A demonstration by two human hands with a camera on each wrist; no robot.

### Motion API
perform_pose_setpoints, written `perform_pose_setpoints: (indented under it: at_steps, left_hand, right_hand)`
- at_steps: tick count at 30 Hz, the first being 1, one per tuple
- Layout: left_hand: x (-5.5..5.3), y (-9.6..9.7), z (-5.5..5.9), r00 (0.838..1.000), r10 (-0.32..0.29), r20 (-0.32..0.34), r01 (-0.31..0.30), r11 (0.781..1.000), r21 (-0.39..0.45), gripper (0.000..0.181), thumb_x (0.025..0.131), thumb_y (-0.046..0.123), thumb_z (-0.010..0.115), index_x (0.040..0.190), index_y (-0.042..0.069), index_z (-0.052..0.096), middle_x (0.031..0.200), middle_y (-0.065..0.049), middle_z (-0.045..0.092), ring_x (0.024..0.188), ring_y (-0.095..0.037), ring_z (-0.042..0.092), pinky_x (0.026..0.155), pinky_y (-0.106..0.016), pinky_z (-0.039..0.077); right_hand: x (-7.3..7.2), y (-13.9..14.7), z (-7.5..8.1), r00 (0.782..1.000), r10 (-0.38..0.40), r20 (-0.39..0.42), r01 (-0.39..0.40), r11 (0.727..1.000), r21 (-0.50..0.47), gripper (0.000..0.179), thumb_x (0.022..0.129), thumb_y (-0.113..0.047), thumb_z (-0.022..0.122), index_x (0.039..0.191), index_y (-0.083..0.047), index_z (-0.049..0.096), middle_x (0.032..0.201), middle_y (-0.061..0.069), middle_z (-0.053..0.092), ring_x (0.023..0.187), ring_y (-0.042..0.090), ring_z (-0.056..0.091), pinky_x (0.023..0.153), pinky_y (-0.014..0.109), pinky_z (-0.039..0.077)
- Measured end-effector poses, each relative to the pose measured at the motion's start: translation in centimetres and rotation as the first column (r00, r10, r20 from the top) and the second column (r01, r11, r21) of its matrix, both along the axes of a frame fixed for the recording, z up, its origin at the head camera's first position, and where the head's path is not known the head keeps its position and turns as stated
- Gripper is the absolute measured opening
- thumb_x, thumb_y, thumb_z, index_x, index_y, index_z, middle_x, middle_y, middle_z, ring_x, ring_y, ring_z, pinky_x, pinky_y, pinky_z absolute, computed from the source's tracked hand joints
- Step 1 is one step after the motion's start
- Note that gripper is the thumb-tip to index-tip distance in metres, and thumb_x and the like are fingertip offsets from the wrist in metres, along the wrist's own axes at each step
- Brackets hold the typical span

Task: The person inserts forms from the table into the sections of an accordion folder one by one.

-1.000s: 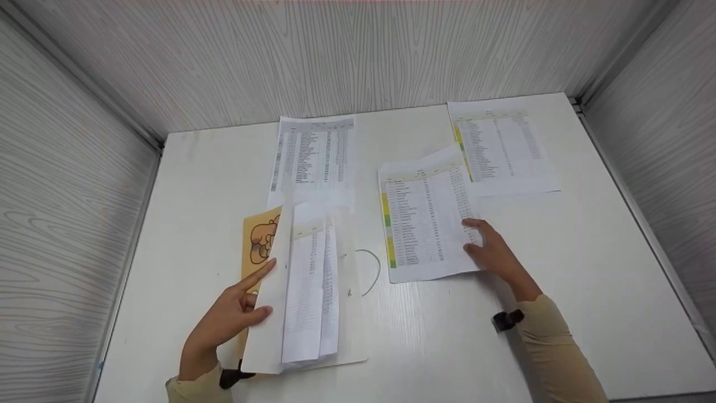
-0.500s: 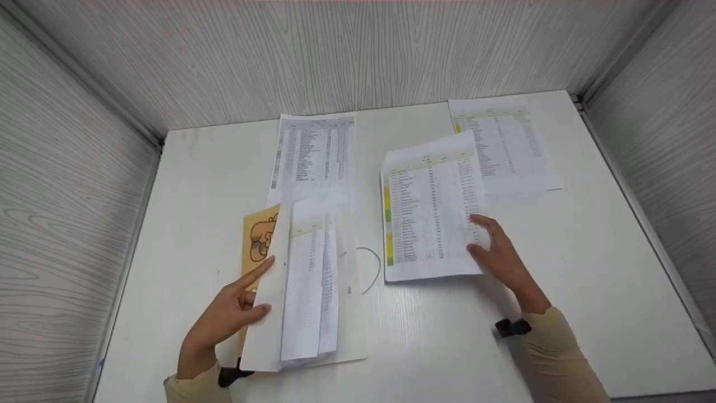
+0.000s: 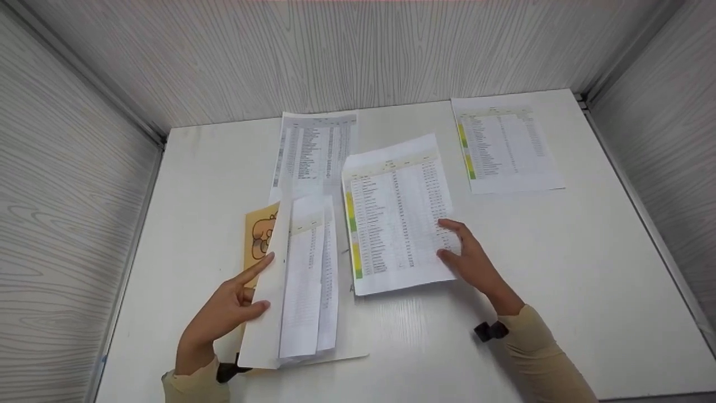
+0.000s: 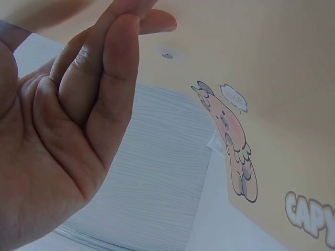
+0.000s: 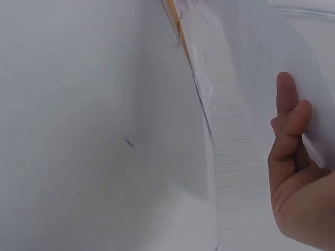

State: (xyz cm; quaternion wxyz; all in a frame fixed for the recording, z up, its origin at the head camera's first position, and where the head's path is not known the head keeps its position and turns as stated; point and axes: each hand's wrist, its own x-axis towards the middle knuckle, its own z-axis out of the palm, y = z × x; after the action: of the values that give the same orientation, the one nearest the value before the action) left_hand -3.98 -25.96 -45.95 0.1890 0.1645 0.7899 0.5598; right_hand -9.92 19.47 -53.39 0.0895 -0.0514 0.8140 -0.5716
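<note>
My left hand (image 3: 221,310) holds the raised cover of a cardboard folder (image 3: 262,330), thumb and index finger on its white inner side. In the left wrist view the cover's outside (image 4: 293,130) is yellow, with a cartoon animal and letters reading "CAPY". Inside the folder stand printed sheets (image 3: 302,302), partly overlapping. My right hand (image 3: 475,263) pinches a printed sheet (image 3: 400,224) by its right edge, with yellow and green bands down its left side. This sheet is held tilted, right of the folder; whether several sheets are in the grip I cannot tell.
Another printed sheet (image 3: 319,148) lies at the back, partly behind the folder. At the back right a printed sheet (image 3: 503,148) with yellow and green bands lies flat on the white table (image 3: 587,268). Grey wood-grain panels (image 3: 358,56) wall in the back and sides.
My right hand first lifts the sheet slightly, then carries it left toward the folder, uncovering the back right sheet. My left hand stays nearly still on the cover.
</note>
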Motion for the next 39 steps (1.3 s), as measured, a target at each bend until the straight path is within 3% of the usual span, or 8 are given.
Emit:
perform_pose_setpoints:
  at_steps: [9,17,25,29,35,39]
  left_hand:
    - [0.0,-0.2,0.2,1.0,-0.02,0.005,0.02,0.999,0.046,0.077,0.086,-0.009,0.06,0.152,0.002,0.023,0.05,-0.016,0.025,0.043,-0.003,0.02,0.037,-0.029,0.019]
    - [0.0,-0.2,0.2,1.0,-0.02,-0.015,0.021,0.998,0.058,0.077,0.085,-0.01,0.06,0.152,0.001,0.023,0.051,-0.017,0.027,0.044,0.001,0.021,0.036,-0.031,0.02]
    - [0.1,-0.2,0.1,1.0,-0.024,-0.015,0.025,0.997,0.074,0.077,0.085,-0.011,0.059,0.152,0.0,0.022,0.05,-0.017,0.026,0.044,0.0,0.022,0.036,-0.031,0.022]
    - [0.1,-0.2,-0.1,1.0,-0.028,-0.009,0.029,0.997,0.074,0.077,0.086,-0.011,0.059,0.152,0.001,0.022,0.049,-0.01,0.027,0.044,0.0,0.023,0.037,-0.03,0.023]
    - [0.2,-0.1,-0.3,1.0,-0.006,-0.012,0.006,0.998,0.058,0.078,0.085,-0.011,0.06,0.152,0.004,0.024,0.053,0.008,0.031,0.045,0.004,0.023,0.037,-0.028,0.02]
    - [0.1,-0.1,-0.3,1.0,-0.002,-0.029,0.003,0.999,0.046,0.077,0.085,-0.01,0.061,0.152,0.003,0.025,0.049,-0.002,0.026,0.045,0.002,0.021,0.037,-0.028,0.019]
  right_hand:
    - [0.4,-2.8,-0.6,1.0,-0.012,0.029,0.014,0.997,-0.074,0.059,0.091,-0.002,0.059,0.145,-0.011,0.037,0.155,0.013,0.03,0.145,0.031,0.024,0.117,0.05,0.018]
    - [1.2,-4.4,-1.0,0.999,-0.011,0.038,0.014,0.995,-0.103,0.057,0.091,-0.006,0.061,0.144,-0.013,0.04,0.154,0.011,0.032,0.146,0.028,0.024,0.118,0.049,0.017]
    - [2.3,-5.3,-1.2,0.999,0.019,0.034,-0.016,0.997,-0.074,0.056,0.091,-0.005,0.06,0.143,-0.012,0.04,0.154,0.011,0.034,0.147,0.03,0.021,0.118,0.051,0.015]
    - [3.1,-5.8,-1.3,0.998,0.03,0.054,-0.027,0.998,-0.061,0.06,0.089,-0.001,0.059,0.144,-0.013,0.039,0.155,0.012,0.032,0.148,0.031,0.019,0.119,0.052,0.014]
    - [4.3,-6.3,-1.6,0.987,0.124,0.106,-0.118,0.991,-0.062,0.065,0.089,-0.003,0.062,0.146,-0.017,0.034,0.157,0.014,0.026,0.134,0.03,0.04,0.11,0.048,0.03]
    - [5.1,-6.1,-1.4,0.975,0.181,0.132,-0.175,0.983,-0.06,0.066,0.089,-0.004,0.063,0.146,-0.02,0.033,0.156,0.013,0.026,0.118,0.026,0.05,0.097,0.038,0.042]
